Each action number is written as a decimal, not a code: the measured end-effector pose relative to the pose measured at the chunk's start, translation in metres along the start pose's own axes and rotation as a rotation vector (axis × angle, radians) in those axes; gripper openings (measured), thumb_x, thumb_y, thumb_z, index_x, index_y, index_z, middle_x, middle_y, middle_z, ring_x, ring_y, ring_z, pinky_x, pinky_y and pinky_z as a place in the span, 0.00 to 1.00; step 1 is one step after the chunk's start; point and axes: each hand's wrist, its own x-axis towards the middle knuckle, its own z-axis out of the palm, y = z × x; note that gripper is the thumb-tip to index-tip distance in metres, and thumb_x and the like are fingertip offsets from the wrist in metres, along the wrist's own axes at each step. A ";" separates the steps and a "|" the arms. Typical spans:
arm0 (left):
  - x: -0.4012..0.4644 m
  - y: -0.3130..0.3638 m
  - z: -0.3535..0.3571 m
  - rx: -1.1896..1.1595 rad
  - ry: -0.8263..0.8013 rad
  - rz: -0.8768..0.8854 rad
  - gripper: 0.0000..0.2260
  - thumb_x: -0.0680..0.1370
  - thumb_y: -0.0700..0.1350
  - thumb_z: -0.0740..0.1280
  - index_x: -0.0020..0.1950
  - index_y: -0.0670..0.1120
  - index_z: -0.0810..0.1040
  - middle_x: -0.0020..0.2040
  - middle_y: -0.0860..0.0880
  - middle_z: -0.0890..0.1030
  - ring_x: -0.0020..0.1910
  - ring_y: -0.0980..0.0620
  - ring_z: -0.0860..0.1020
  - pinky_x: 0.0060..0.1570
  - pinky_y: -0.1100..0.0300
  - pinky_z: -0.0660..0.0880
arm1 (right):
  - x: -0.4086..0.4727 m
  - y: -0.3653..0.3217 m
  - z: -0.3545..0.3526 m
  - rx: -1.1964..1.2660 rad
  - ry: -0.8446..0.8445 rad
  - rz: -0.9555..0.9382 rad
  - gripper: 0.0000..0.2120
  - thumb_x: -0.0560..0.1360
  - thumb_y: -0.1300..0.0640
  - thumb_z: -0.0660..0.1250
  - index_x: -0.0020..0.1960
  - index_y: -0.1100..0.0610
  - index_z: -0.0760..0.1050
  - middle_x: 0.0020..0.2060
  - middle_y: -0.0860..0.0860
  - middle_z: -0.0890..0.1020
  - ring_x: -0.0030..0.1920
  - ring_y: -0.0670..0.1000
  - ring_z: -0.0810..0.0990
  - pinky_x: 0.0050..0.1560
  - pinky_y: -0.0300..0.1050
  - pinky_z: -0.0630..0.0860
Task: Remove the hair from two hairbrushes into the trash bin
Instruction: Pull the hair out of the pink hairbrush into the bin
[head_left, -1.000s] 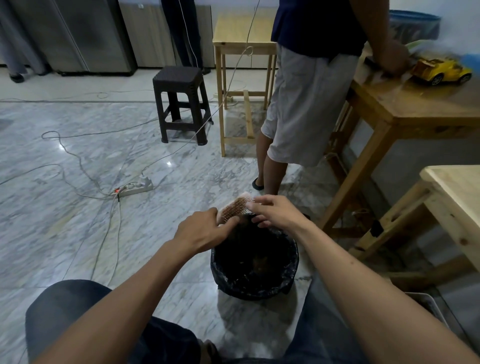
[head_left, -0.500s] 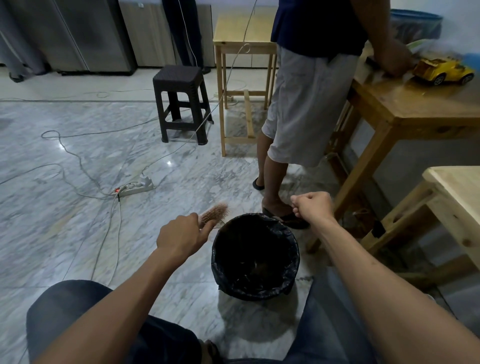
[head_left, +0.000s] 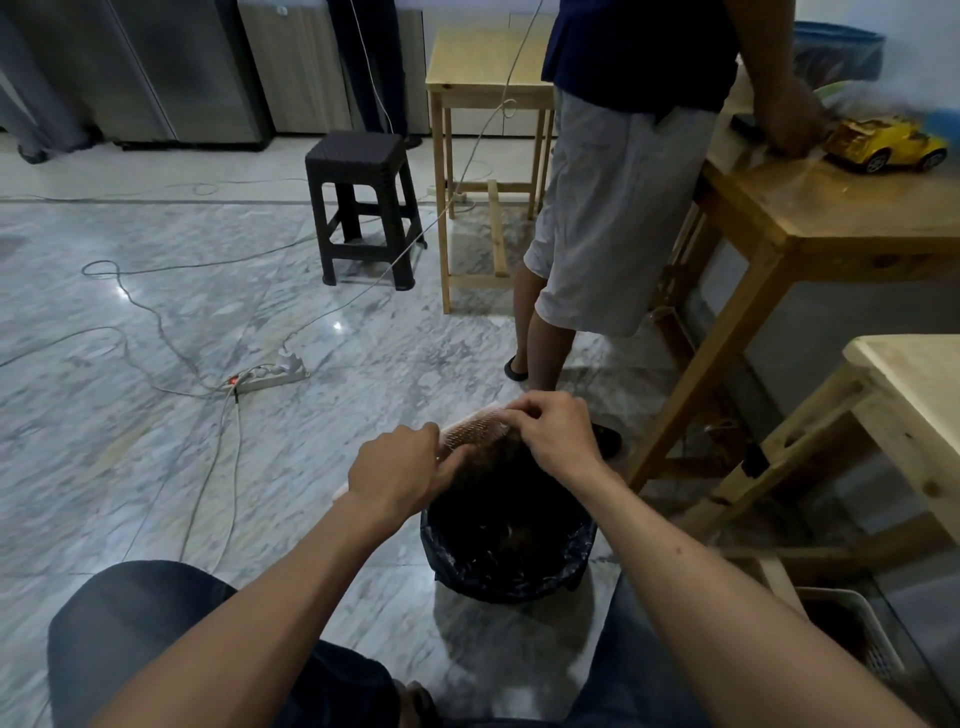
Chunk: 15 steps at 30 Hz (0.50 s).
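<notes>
So the hairbrush (head_left: 475, 430) is up over the far rim of the trash bin (head_left: 506, 564), bristle side facing up toward the camera, lying roughly sideways with its head pointing right. Left hand (head_left: 397, 470) is curled around the handle end, fingers folded under and thumb stretched along the near edge of the brush head, so that's a closed grip on the brush. Forearm comes in from the lower left at a diagonal, wrist pretty straight.

Right hand (head_left: 558, 431) sits on the right end of the bristles, knuckles up, fingertips bunched down into them like a pinch. Can't really make out any strands between the fingers, too small and dark there. Right forearm runs in from the lower right corner, wrist bent a bit inward so both hands almost meet over the bin.

The bin is black-lined, sitting on the marble floor (head_left: 156, 415) between the person's knees, with some dark clumps at the bottom.

Further out: a second person (head_left: 618, 208) in grey shorts stands just behind the bin, leaning a hand on a wooden table (head_left: 831, 218) with a yellow toy car (head_left: 891, 145) on it. A dark stool (head_left: 363, 208) and a power strip (head_left: 270, 376) with cables are off to the left.
</notes>
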 end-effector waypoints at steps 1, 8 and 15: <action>-0.001 -0.002 0.001 -0.016 -0.005 -0.011 0.23 0.77 0.69 0.55 0.42 0.49 0.69 0.34 0.49 0.76 0.31 0.46 0.77 0.29 0.57 0.71 | 0.001 0.000 -0.002 -0.030 0.003 0.018 0.06 0.76 0.52 0.75 0.46 0.53 0.88 0.41 0.48 0.89 0.48 0.48 0.86 0.55 0.47 0.80; -0.003 -0.032 0.005 -0.107 -0.057 -0.185 0.27 0.76 0.71 0.54 0.37 0.48 0.69 0.34 0.49 0.76 0.32 0.47 0.76 0.29 0.57 0.67 | 0.007 0.020 -0.043 -0.099 0.136 0.251 0.07 0.79 0.58 0.69 0.49 0.57 0.87 0.49 0.54 0.88 0.55 0.55 0.83 0.53 0.42 0.71; 0.003 -0.016 0.006 -0.286 -0.180 -0.176 0.24 0.73 0.69 0.61 0.39 0.47 0.69 0.36 0.49 0.77 0.34 0.49 0.75 0.32 0.56 0.68 | 0.005 0.036 -0.031 0.005 -0.118 0.276 0.12 0.81 0.46 0.66 0.59 0.51 0.81 0.53 0.49 0.85 0.56 0.52 0.83 0.54 0.48 0.79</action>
